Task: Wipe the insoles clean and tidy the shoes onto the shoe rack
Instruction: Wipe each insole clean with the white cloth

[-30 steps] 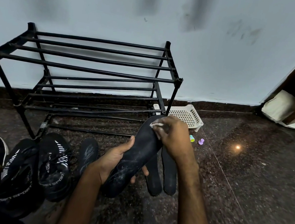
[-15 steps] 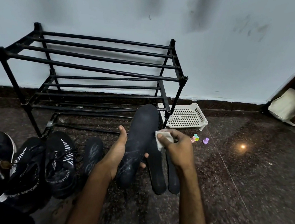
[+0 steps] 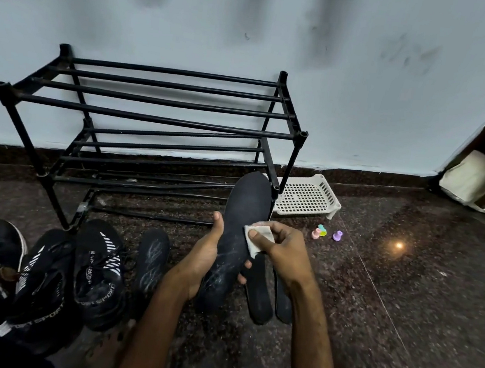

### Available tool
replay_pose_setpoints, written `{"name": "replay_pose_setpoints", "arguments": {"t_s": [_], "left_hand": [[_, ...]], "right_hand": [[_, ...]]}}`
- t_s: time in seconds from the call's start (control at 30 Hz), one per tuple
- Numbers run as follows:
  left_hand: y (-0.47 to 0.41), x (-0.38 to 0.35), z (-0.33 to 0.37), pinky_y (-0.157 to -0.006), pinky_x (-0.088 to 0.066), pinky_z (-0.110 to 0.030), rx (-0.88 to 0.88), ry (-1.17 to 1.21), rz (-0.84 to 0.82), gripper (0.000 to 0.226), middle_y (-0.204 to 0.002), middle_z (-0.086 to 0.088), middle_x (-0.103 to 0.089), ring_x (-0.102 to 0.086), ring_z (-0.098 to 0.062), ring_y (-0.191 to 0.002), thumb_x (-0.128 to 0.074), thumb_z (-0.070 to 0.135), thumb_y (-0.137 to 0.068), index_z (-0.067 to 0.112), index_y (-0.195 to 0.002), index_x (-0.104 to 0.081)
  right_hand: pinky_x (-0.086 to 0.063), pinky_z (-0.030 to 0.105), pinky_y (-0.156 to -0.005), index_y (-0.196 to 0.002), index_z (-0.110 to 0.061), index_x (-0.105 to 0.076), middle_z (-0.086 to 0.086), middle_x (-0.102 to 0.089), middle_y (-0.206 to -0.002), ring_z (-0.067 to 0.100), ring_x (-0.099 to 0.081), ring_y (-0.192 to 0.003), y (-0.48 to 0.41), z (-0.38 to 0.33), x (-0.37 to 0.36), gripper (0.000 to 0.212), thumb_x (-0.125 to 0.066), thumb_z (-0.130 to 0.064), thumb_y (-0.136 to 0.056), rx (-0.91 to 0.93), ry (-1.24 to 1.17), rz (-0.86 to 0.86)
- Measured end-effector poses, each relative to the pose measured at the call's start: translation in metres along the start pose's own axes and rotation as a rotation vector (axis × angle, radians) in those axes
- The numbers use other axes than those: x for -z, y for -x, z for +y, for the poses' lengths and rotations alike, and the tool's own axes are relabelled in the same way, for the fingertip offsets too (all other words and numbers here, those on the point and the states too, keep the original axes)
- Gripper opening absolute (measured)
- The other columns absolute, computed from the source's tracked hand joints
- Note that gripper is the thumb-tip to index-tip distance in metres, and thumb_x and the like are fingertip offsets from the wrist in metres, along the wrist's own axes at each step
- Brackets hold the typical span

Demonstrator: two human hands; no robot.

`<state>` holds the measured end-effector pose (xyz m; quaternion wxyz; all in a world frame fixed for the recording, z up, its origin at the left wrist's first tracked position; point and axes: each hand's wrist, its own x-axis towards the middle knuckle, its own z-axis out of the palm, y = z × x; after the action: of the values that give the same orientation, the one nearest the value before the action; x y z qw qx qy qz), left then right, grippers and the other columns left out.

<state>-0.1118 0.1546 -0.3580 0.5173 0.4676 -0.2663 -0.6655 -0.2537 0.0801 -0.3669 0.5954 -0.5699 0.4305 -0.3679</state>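
The left hand holds a dark, scuffed foam insole toe-up in front of the black metal-bar shoe rack, its grip wrapped round the heel half. The right hand has its grip pinching a small white wipe against the insole's middle. Two more dark insoles lie flat on the speckled dark stone floor just right of the held one, and a fourth insole lies to its left beside a row of black sports shoes, with a white perforated plastic tray at the rack's right leg.
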Motion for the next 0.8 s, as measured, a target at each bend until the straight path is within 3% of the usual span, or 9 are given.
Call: {"name": "replay_pose_setpoints", "arguments": {"t_s": [0.13,0.23,0.33,0.43,0.53,0.7,0.8], "left_hand": [[0.002,0.001,0.001,-0.055,-0.059,-0.038,0.014,0.103,-0.051,0.07,-0.094,-0.025,-0.068,-0.07,-0.028,-0.068,-0.027,0.053,-0.1,-0.004,-0.127,-0.056],[-0.001,0.003,0.003,-0.055,-0.059,-0.037,-0.022,0.17,0.003,0.065,-0.108,-0.028,-0.068,-0.072,-0.029,-0.072,-0.029,0.048,-0.102,-0.006,-0.129,-0.054],[-0.004,0.004,0.003,-0.068,-0.061,-0.046,-0.052,0.196,0.051,0.062,-0.122,-0.024,-0.065,-0.07,-0.036,-0.098,-0.033,0.049,-0.101,-0.001,-0.132,-0.054],[-0.003,0.002,0.001,-0.083,-0.054,-0.06,-0.033,0.226,0.053,0.059,-0.119,-0.019,-0.069,-0.069,-0.035,-0.102,-0.036,0.051,-0.1,0.004,-0.128,-0.059],[-0.002,0.002,0.0,-0.08,-0.053,-0.064,0.002,0.213,0.029,0.057,-0.115,-0.016,-0.071,-0.071,-0.031,-0.098,-0.033,0.052,-0.1,0.009,-0.126,-0.06],[-0.003,0.001,-0.002,-0.052,-0.059,-0.043,0.044,0.252,-0.028,0.064,-0.108,-0.018,-0.072,-0.073,-0.031,-0.081,-0.033,0.056,-0.099,0.004,-0.127,-0.059],[-0.005,0.005,-0.004,-0.048,-0.057,-0.039,0.024,0.221,-0.015,0.065,-0.095,-0.016,-0.073,-0.071,-0.027,-0.073,-0.034,0.057,-0.098,0.003,-0.125,-0.06]], "right_hand": [[-0.056,0.037,-0.07,-0.087,-0.017,-0.074,0.003,-0.075,-0.082,0.016,-0.068,-0.071,-0.005,-0.001,-0.005,0.004,-0.075,-0.015,-0.083,0.073,0.137,0.203],[-0.051,0.026,-0.08,-0.087,-0.022,-0.073,-0.002,-0.069,-0.093,0.012,-0.064,-0.086,-0.002,-0.011,-0.004,0.006,-0.076,-0.019,-0.082,0.243,0.444,0.366],[-0.045,0.013,-0.077,-0.091,-0.017,-0.075,-0.003,-0.065,-0.093,0.007,-0.061,-0.084,-0.001,-0.019,-0.006,0.009,-0.076,-0.014,-0.083,0.345,0.674,0.215],[-0.052,0.028,-0.081,-0.089,-0.012,-0.075,0.002,-0.065,-0.094,0.014,-0.063,-0.085,0.001,-0.016,-0.013,0.01,-0.074,-0.006,-0.081,0.348,0.79,0.044],[-0.052,0.034,-0.08,-0.086,-0.012,-0.072,0.0,-0.063,-0.091,0.015,-0.061,-0.083,0.002,-0.014,-0.014,0.011,-0.069,-0.004,-0.079,0.31,0.844,0.032],[-0.042,0.017,-0.078,-0.096,-0.011,-0.072,-0.001,-0.062,-0.099,0.008,-0.055,-0.082,0.0,-0.019,-0.019,0.017,-0.071,-0.003,-0.082,0.36,0.826,0.338],[-0.046,0.019,-0.077,-0.09,-0.015,-0.073,-0.003,-0.065,-0.094,0.01,-0.061,-0.082,-0.002,-0.017,-0.02,0.012,-0.074,-0.007,-0.081,0.34,0.822,0.187]]}}
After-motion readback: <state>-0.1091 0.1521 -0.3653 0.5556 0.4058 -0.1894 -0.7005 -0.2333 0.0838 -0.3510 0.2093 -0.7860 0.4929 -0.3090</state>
